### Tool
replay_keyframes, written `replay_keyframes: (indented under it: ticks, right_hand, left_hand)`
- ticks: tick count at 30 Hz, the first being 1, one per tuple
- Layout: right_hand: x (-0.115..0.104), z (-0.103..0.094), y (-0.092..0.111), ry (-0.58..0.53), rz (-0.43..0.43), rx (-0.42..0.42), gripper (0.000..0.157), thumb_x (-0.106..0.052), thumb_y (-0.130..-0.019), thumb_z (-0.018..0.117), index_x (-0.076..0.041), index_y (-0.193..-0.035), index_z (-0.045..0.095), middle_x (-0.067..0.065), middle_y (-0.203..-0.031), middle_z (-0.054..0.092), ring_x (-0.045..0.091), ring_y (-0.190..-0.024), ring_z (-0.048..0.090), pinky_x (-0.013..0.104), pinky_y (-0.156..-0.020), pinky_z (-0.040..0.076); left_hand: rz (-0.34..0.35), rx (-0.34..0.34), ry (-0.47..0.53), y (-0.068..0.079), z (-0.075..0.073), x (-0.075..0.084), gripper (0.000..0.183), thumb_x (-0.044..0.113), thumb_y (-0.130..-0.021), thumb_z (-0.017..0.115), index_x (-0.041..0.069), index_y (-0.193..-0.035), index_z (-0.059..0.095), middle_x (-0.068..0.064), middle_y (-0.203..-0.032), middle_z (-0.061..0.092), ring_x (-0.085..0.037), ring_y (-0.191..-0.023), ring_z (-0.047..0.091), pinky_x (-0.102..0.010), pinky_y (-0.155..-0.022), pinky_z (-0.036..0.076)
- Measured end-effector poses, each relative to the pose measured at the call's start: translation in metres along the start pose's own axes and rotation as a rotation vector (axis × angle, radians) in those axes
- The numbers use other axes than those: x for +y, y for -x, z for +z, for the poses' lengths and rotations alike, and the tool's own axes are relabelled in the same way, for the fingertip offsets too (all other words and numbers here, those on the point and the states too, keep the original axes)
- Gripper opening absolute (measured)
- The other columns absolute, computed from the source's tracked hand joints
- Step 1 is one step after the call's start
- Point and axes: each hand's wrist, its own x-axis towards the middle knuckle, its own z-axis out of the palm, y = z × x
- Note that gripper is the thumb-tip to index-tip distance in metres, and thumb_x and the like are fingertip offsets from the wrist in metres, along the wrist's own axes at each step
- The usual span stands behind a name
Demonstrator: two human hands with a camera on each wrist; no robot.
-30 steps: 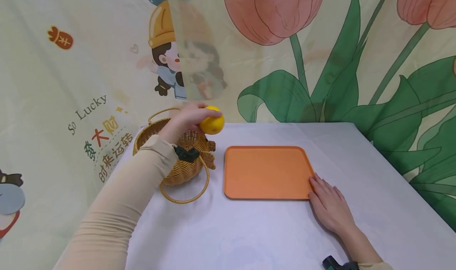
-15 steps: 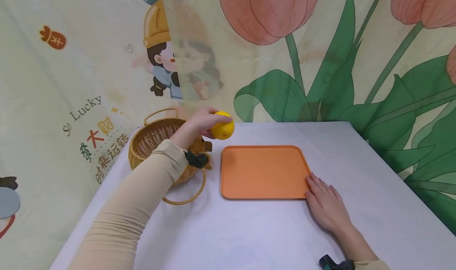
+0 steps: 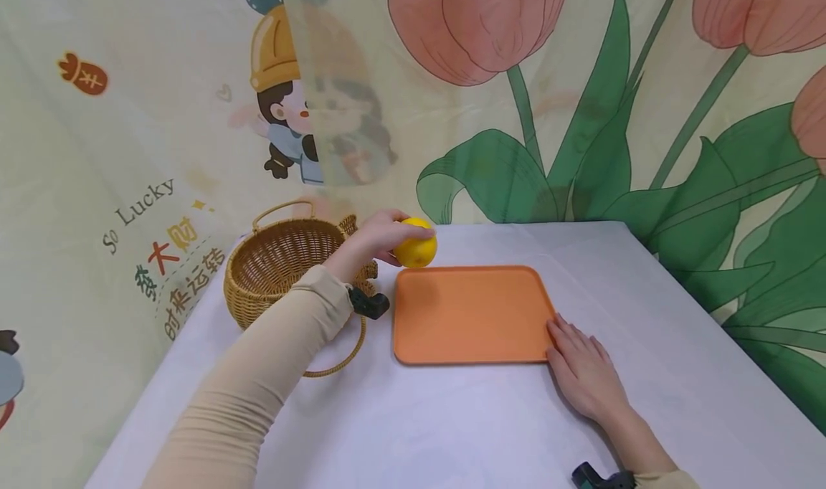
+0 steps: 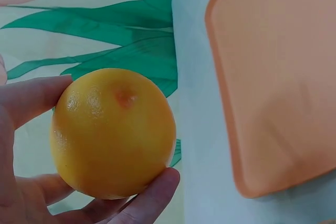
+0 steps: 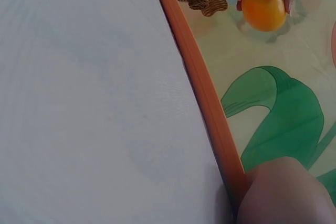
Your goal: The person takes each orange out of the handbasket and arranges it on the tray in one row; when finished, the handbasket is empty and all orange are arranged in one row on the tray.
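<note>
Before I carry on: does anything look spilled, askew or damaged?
Nothing spilled or broken stands out: the orange rectangular tray lies flat, and the brown wicker basket sits upright, its near handle drooping. The round yellow fruit in the left hand shows one small reddish spot, possibly natural.

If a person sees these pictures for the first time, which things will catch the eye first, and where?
Probably the yellow fruit in the left hand, near the far left corner of the orange tray in the head view. Next comes that tray, on the white table, with the right hand at its right edge. Behind, big pink tulips stand out at the backdrop's upper right.
</note>
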Motion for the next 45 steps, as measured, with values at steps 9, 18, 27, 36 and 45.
replay_keyframes:
  ticks: [9,18,27,36,45]
  right_hand:
    - [0.000,-0.002,0.001,0.008,-0.005,0.016,0.059,-0.034,-0.110,0.041,0.003,-0.155,0.038,0.022,-0.162,0.031,0.047,-0.146,0.028,0.067,-0.116,0.015]
    - [-0.002,-0.001,0.000,-0.001,0.009,-0.003,0.059,-0.035,-0.110,0.039,0.003,-0.155,0.038,0.021,-0.163,0.031,0.046,-0.147,0.027,0.066,-0.116,0.015]
    - [-0.003,0.001,0.002,0.004,0.007,0.003,0.059,-0.035,-0.110,0.041,0.002,-0.155,0.038,0.020,-0.163,0.032,0.045,-0.148,0.027,0.065,-0.117,0.014]
    - [-0.002,0.000,0.003,-0.014,-0.012,0.019,0.057,-0.033,-0.110,0.040,0.001,-0.156,0.039,0.018,-0.163,0.032,0.045,-0.148,0.027,0.065,-0.117,0.015]
    - [-0.003,0.000,0.002,-0.006,0.008,0.005,0.059,-0.035,-0.110,0.040,0.001,-0.156,0.038,0.020,-0.163,0.031,0.046,-0.148,0.026,0.065,-0.117,0.013]
  left_hand:
    - [0.015,-0.018,0.005,0.006,0.017,-0.001,0.057,0.040,-0.088,0.080,0.006,-0.129,0.060,-0.014,-0.117,0.059,-0.028,-0.094,0.064,-0.047,-0.080,0.061]
    - [0.015,-0.017,0.030,-0.002,0.039,-0.009,0.062,0.043,-0.086,0.081,0.009,-0.132,0.059,-0.013,-0.120,0.059,-0.027,-0.095,0.064,-0.047,-0.080,0.061]
    - [0.018,-0.003,0.025,-0.006,0.057,-0.013,0.061,0.043,-0.085,0.082,0.009,-0.131,0.059,-0.012,-0.116,0.061,-0.027,-0.095,0.063,-0.049,-0.082,0.060]
    - [0.036,0.015,0.038,-0.007,0.065,-0.012,0.061,0.043,-0.086,0.081,0.010,-0.133,0.058,-0.011,-0.117,0.061,-0.027,-0.098,0.062,-0.048,-0.082,0.060]
    - [0.024,0.030,0.091,-0.010,0.072,-0.013,0.065,0.042,-0.086,0.081,0.008,-0.136,0.057,-0.012,-0.121,0.059,-0.027,-0.100,0.062,-0.048,-0.083,0.059]
